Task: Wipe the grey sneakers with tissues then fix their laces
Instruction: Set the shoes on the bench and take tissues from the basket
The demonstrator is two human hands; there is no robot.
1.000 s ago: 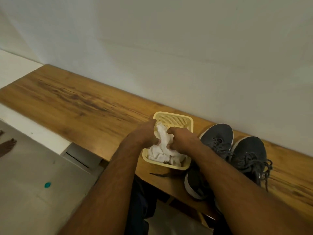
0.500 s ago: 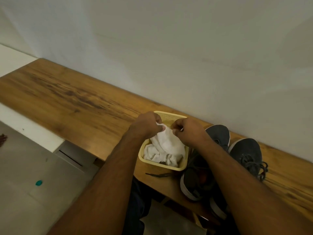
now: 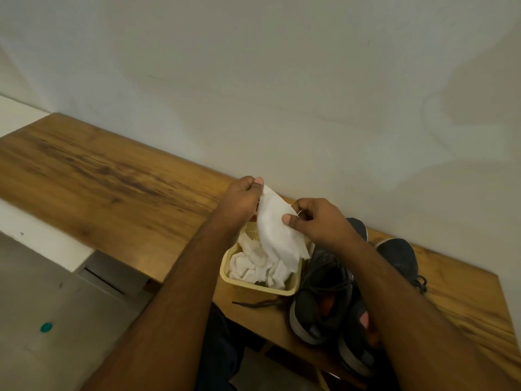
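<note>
Two hands, your left (image 3: 239,201) and right (image 3: 318,221), pinch a tissue (image 3: 277,235) above the basket (image 3: 262,287) on the desk (image 3: 112,193); your right forearm hides much of both sneakers (image 3: 324,300).

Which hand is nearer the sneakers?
Right. The right hand pinches the tissue just above the sneakers' toes; the left hand holds its far corner, across the basket.
</note>
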